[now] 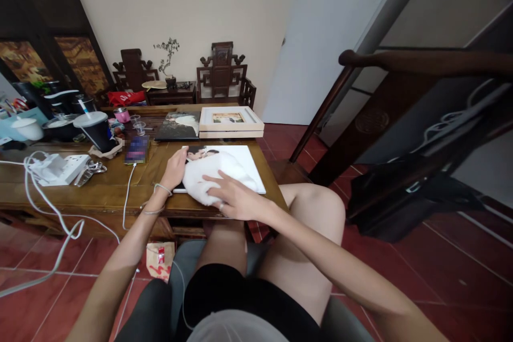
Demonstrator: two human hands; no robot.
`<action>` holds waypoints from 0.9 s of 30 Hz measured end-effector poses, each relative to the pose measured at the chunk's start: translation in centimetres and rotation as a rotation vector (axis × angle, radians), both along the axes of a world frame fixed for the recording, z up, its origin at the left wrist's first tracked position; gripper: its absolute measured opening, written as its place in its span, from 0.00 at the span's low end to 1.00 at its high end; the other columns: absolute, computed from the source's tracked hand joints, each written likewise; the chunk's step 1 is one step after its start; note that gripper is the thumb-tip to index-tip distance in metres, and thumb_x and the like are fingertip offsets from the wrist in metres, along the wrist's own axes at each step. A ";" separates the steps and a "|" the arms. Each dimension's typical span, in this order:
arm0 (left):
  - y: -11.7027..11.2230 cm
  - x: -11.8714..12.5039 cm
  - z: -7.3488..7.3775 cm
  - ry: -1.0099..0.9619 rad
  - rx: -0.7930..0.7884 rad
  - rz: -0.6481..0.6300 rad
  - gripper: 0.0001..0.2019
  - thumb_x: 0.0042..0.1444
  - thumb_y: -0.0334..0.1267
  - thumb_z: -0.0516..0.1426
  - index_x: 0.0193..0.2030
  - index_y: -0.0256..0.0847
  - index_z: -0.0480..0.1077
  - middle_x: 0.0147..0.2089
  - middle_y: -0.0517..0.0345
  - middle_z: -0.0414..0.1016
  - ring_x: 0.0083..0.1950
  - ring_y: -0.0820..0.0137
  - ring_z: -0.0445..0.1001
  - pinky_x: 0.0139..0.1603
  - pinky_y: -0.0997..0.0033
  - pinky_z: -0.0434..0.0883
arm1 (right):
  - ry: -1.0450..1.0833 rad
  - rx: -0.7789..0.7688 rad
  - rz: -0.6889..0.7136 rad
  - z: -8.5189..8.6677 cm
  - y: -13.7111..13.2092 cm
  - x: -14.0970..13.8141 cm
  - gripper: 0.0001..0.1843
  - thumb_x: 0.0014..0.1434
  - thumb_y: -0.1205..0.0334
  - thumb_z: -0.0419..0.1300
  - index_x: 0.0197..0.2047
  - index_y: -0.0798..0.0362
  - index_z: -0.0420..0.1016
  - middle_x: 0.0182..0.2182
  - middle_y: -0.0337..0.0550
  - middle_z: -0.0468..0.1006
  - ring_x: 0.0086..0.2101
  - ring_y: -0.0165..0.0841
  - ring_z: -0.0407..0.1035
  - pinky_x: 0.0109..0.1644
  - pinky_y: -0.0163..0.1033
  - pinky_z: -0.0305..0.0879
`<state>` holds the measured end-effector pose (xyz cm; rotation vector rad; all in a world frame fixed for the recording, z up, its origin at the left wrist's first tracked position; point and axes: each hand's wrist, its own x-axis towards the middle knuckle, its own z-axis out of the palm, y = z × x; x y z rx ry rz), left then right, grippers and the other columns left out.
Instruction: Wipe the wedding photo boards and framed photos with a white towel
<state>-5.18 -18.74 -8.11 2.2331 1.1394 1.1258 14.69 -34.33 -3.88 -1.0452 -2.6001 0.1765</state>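
Observation:
A white-edged photo panel (254,168) lies on the wooden table in front of me; part of a picture shows along its top. Over much of it spreads a fluffy white cloth (236,168). My right hand (236,195), with a ring on one finger, holds the cloth down against the panel, its fingers bent and apart. At the panel's left edge my left hand (175,168) is closed on the border, fingers together; bracelets circle the wrist. The cloth hides most of the panel's picture.
Behind the panel lie a pale framed picture (232,122) and a dark photo panel (178,125). To the left are a phone (136,150) on a cable, a lidded cup (94,128) and a power strip (66,168) with loose cords. A wooden chair (385,96) stands at the right.

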 end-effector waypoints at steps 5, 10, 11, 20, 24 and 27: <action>-0.6 0.3 0.0 0.122 0.014 -0.094 0.19 0.62 0.43 0.53 0.54 0.38 0.76 0.61 0.48 0.75 0.65 0.56 0.70 0.70 0.57 0.63 | 0.036 -0.051 -0.280 0.0 0.1 4.3 0.13 0.62 0.69 0.51 0.44 0.53 0.75 0.47 0.51 0.80 0.55 0.46 0.70 0.68 0.56 0.49; -0.5 0.3 0.0 0.167 0.031 -0.097 0.17 0.62 0.40 0.53 0.53 0.40 0.77 0.60 0.50 0.76 0.66 0.56 0.70 0.69 0.56 0.63 | 0.103 -0.093 -0.472 0.6 5.8 5.1 0.15 0.65 0.66 0.50 0.47 0.56 0.75 0.46 0.55 0.81 0.48 0.50 0.73 0.59 0.54 0.60; -0.5 0.3 0.0 0.174 0.032 -0.095 0.17 0.61 0.40 0.54 0.53 0.41 0.77 0.60 0.50 0.76 0.66 0.57 0.70 0.69 0.55 0.63 | 0.125 -0.100 -0.482 0.9 7.2 4.6 0.15 0.65 0.65 0.49 0.48 0.56 0.75 0.48 0.55 0.80 0.49 0.50 0.73 0.57 0.52 0.62; -0.9 0.1 0.6 0.193 0.014 -0.074 0.19 0.61 0.47 0.55 0.52 0.39 0.77 0.57 0.49 0.79 0.59 0.57 0.76 0.65 0.58 0.68 | 0.255 -0.199 -0.389 2.1 14.3 -2.3 0.14 0.66 0.59 0.53 0.49 0.50 0.77 0.44 0.43 0.83 0.43 0.42 0.75 0.50 0.42 0.67; -1.0 0.2 0.5 0.194 0.017 -0.080 0.20 0.60 0.48 0.56 0.53 0.39 0.77 0.59 0.49 0.77 0.64 0.57 0.72 0.68 0.58 0.64 | 0.251 -0.191 -0.408 1.0 13.1 0.7 0.16 0.67 0.58 0.51 0.51 0.50 0.77 0.46 0.45 0.82 0.44 0.42 0.76 0.52 0.44 0.67; -0.7 0.2 0.2 0.196 0.021 -0.091 0.21 0.58 0.47 0.58 0.54 0.36 0.76 0.61 0.45 0.75 0.66 0.57 0.70 0.69 0.58 0.62 | 0.235 -0.130 -0.479 0.4 11.6 5.1 0.18 0.67 0.57 0.50 0.54 0.52 0.74 0.54 0.51 0.78 0.53 0.48 0.71 0.58 0.51 0.63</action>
